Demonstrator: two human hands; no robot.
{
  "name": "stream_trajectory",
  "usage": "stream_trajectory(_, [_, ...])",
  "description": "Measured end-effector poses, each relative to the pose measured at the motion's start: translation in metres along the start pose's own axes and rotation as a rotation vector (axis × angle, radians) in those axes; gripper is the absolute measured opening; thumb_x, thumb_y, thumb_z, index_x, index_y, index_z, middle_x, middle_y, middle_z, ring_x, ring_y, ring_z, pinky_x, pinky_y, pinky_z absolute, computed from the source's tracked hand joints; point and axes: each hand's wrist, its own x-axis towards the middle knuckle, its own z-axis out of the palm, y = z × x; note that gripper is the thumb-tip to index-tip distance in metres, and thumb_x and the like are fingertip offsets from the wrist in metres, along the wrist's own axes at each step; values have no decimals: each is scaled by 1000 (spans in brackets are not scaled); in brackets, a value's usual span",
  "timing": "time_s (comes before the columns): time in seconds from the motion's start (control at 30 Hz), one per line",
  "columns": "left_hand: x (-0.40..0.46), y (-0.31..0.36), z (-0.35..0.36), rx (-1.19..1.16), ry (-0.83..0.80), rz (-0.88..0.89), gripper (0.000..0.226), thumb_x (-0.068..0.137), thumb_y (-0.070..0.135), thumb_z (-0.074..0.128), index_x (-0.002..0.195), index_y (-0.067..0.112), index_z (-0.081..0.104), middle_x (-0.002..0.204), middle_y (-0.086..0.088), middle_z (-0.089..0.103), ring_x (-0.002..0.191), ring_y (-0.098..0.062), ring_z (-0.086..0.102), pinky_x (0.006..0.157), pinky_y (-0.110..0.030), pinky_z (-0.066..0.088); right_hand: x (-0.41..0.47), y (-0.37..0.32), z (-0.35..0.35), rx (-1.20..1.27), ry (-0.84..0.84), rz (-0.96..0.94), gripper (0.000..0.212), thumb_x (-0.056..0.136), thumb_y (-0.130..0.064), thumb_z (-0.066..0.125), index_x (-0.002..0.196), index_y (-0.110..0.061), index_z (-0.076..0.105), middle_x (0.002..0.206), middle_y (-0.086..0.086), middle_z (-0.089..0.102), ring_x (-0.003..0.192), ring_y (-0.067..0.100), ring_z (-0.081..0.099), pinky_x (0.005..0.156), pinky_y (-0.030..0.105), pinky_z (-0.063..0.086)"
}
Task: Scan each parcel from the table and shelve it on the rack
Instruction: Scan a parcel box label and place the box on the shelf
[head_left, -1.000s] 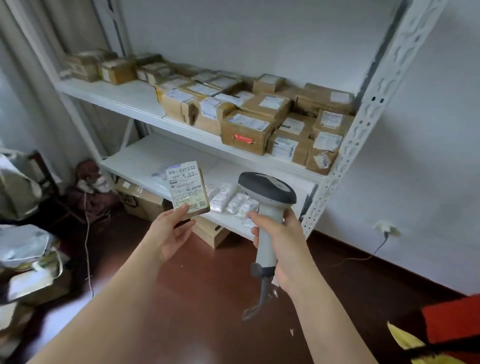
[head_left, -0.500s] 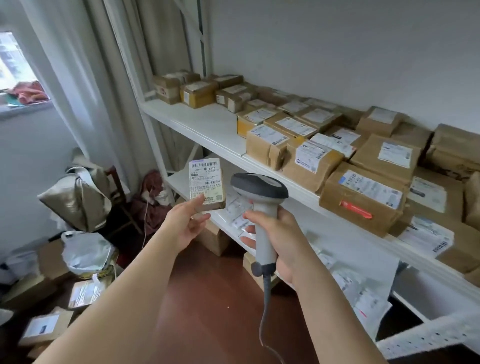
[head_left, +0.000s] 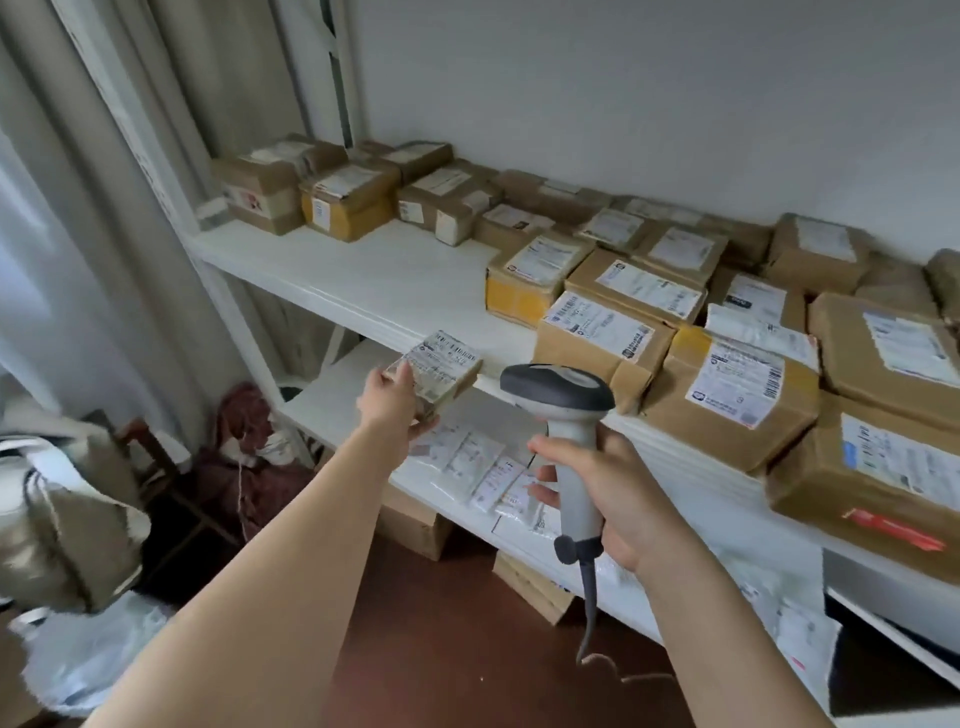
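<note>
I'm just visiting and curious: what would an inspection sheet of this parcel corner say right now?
Surface: white upper shelf, bare at its left front.
Job's things: small parcel at the shelf edge; scanner; labelled boxes fill the right.
Clutter: white mailers on the lower shelf; bags on the floor.
Grippers: left hand holds the small parcel; right hand grips the scanner.
Cables: scanner cord hangs down.
Surroundings: curtain, grey wall.
</note>
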Motion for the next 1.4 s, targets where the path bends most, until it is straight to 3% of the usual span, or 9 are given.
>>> stream_trajectory(0.2, [61,42,47,62,61,65,32,97,39,55,106,14,38,94,-5,55,76,-21,62,65,-38,57,33,-17,3,41,149,6,21,85,-10,74,105,-10,66,100,19,70,68,12,63,79,39,61])
stream_trajectory(0.37, [107,44,75,311,55,103,31,85,46,69,103,21,65,123,-12,58,82,-23,65,88,-36,56,63,-31,-2,73,214,-16,22,86,-7,73,106,-7,65,103,25,67,60,9,61,70,31,61])
stream_trajectory(0.5, [113,39,94,349,-7,113,32,86,19,73,116,12,63,116,-12,65,79,-22,62,77,-29,54,83,-42,-7,92,266,-7,26,85,-7,74,109,-5,64,113,30,65,61,11,62,69,31,61])
stream_trajectory(0.67, [115,33,104,359,-30,124,25,83,20,77,102,10,64,85,-6,64,64,-15,56,57,-22,44,97,-53,-17,96,248,-21,31,84,-7,74,112,0,62,112,31,65,61,10,61,73,35,61])
stream_trajectory(0.8, [110,31,100,303,168,126,22,90,26,60,99,6,65,95,-12,66,87,-30,62,81,-33,50,90,-55,-23,126,257,-57,23,84,-7,75,104,-5,64,108,27,67,61,11,61,76,38,60])
stream_trajectory(0.93, [77,35,103,111,358,243,7,90,17,47,92,10,48,96,-7,53,82,-25,50,72,-30,38,61,-51,-31,152,316,-102,20,84,-6,74,102,-3,65,92,20,67,61,11,60,73,34,60])
stream_trajectory(1.1, [14,50,145,161,121,645,2,91,15,44,89,14,46,83,5,42,68,-9,41,66,-17,37,0,-37,-45,248,503,-131,18,85,-6,74,101,-9,66,74,3,66,59,10,60,62,25,57])
stream_trajectory(1.27, [-71,31,200,133,-252,805,23,88,16,47,72,29,36,79,5,41,68,-10,36,65,-17,36,-76,-15,-69,278,685,-187,17,86,-5,71,100,-9,62,77,6,57,55,15,51,55,26,46])
stream_trajectory(1.4, [-160,-25,241,115,-510,847,20,83,20,47,73,33,36,79,-2,46,70,-15,40,67,-26,37,-153,1,-112,287,882,-216,13,89,-4,68,101,-2,63,72,7,52,53,15,49,52,26,42])
